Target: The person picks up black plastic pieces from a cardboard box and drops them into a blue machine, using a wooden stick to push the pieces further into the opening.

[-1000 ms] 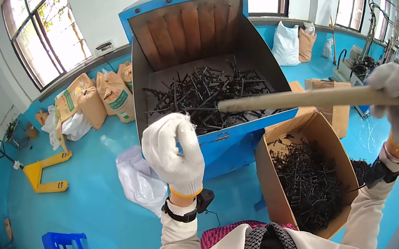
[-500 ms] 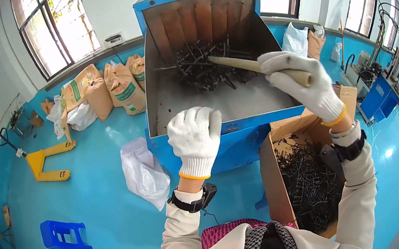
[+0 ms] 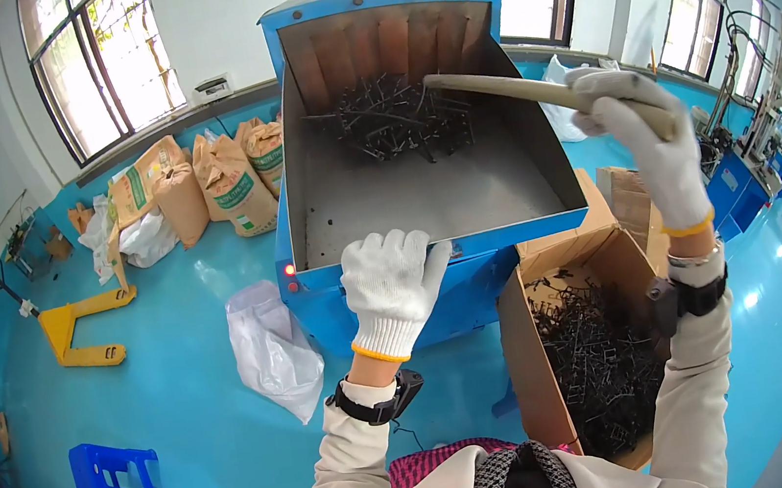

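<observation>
My right hand [image 3: 646, 117], in a white knitted glove, is closed round the thick end of a long beige stick [image 3: 509, 88]. The stick's far tip is over a tangle of thin black plastic scraps [image 3: 390, 124] at the back of a blue machine's metal hopper [image 3: 377, 211]. My left hand [image 3: 388, 279], gloved the same way, lies on the hopper's front rim with its fingers curled over the edge. Its palm side is hidden. A few small black bits dot the hopper floor near the left wall.
At my right stands an open cardboard box [image 3: 523, 345] with more black scraps [image 3: 598, 355]. A white sack [image 3: 271, 349] lies left of the machine. Beyond are brown paper sacks [image 3: 235, 185], a yellow pallet jack [image 3: 76, 330] and a blue plastic stool [image 3: 120, 477].
My right hand has moved right and slightly up with the stick, drawing its tip rightward over the scraps. My left hand stays at the rim. Red lights now show at the machine's left front corner.
</observation>
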Demonstrator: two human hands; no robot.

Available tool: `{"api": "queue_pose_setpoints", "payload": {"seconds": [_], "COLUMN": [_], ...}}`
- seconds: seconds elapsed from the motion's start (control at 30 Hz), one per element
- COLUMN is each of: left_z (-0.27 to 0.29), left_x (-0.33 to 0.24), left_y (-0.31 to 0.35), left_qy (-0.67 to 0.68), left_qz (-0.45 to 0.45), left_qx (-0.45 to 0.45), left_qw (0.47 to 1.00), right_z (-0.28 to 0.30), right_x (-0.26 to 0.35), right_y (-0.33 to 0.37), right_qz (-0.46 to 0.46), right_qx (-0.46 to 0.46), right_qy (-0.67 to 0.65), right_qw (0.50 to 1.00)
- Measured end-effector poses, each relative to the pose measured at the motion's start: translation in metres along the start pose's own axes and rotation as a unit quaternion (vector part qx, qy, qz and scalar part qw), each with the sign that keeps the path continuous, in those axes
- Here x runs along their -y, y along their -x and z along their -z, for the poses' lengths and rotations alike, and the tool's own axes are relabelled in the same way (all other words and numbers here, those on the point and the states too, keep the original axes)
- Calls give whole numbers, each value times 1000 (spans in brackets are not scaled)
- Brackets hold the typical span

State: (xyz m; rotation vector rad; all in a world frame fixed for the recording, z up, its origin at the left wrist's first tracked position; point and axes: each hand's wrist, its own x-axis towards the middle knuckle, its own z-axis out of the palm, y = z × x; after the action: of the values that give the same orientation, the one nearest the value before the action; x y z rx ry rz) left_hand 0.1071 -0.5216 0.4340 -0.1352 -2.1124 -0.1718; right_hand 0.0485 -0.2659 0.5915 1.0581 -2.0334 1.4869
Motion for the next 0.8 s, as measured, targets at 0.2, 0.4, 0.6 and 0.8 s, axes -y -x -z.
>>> {"api": "queue_pose_setpoints", "payload": {"seconds": [0.2,0.4,0.6,0.8], "left_z": [0,-3,-3,1], "left_x": [3,4,7,8], "left_y": [0,-1,1,3], "left_qy": [-4,-8,4,12], "left_qz": [14,-18,-13,-26], "left_qx": [12,-9,-5,-15], "left_qw": [1000,1000,1000,999], "right_z": [-18,-40,-34,-81], "right_x": [7,-50,4,-8], "right_y": [3,-6,3,20], "right_qz": [-143,-75,-109,-28], "right_qx": [-10,-21,-54,8], "right_qy": [83,176,42,72], "right_qw": [986,981,992,997]}}
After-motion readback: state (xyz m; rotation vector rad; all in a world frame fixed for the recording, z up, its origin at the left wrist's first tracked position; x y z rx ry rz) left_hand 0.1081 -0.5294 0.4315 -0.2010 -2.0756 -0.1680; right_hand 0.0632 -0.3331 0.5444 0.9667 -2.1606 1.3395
